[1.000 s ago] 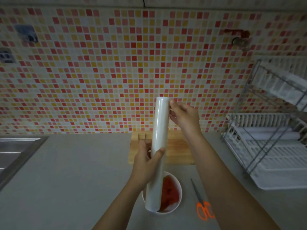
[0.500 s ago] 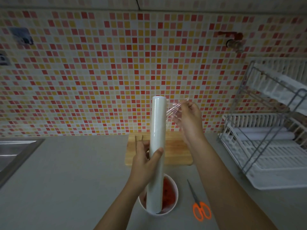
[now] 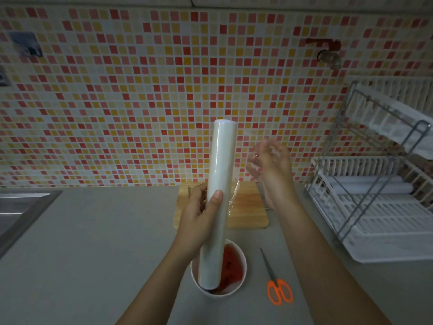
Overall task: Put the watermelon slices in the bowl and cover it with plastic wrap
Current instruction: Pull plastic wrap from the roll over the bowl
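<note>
My left hand (image 3: 199, 221) grips a white roll of plastic wrap (image 3: 219, 184) around its middle and holds it nearly upright above the counter. My right hand (image 3: 273, 170), blurred, pinches the loose clear film (image 3: 239, 174) and holds it out to the right of the roll. Under the roll's lower end stands a white bowl (image 3: 242, 275) with red watermelon slices (image 3: 232, 268) inside. The roll hides the bowl's left part.
A wooden cutting board (image 3: 246, 212) lies behind the bowl against the mosaic-tiled wall. Orange-handled scissors (image 3: 276, 285) lie right of the bowl. A white dish rack (image 3: 379, 207) fills the right side. A steel sink (image 3: 21, 209) is at the left edge.
My right hand has pulled the film's free edge off the roll and moved right, stretching a sheet out. The roll stays in my left hand.
</note>
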The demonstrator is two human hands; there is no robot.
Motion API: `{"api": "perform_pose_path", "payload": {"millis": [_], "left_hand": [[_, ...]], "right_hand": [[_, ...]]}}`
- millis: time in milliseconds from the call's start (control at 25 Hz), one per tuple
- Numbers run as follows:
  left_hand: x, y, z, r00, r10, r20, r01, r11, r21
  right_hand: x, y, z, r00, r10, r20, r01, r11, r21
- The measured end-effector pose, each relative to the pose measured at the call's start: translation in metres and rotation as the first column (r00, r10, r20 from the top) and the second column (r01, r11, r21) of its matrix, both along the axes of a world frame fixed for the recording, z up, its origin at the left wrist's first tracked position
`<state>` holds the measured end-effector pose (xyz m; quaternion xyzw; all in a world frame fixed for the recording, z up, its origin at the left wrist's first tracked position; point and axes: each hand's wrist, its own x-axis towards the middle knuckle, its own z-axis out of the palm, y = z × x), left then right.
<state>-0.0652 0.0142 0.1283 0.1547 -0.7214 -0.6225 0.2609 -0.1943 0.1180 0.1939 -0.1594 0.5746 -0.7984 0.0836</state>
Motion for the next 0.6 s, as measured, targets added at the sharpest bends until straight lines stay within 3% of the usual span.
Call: {"api": "perform_pose_path", "payload": {"millis": [80,160,440,520,600], "left_hand": [[0.001,-0.001,0.002,1.000,-0.002,-0.016,0.003,1.000,0.006],[0.001,-0.001,0.004,1.000,-0.009,-0.029,0.009,1.000,0.009],[-0.002,0.001,0.007,1.000,-0.031,-0.003,0.031,0.998,0.046],[-0.003,0.004,0.009,1.000,-0.004,0.004,0.003,0.999,0.052],[-0.005,0.003,0.011,1.000,-0.003,-0.002,0.003,0.997,0.078]], "right_hand": [[0.012,0.002,-0.015,0.983,0.145,0.109,-0.162,0.972,0.169],[0.021,0.003,-0.034,0.959,0.257,0.115,-0.275,0.942,0.191],[0.020,0.004,-0.052,1.000,0.000,-0.020,0.003,0.991,0.137],[0.028,0.007,-0.064,0.997,0.071,0.007,-0.072,0.984,0.162],[0.037,0.013,-0.080,0.980,0.193,-0.046,-0.173,0.943,0.284]]}}
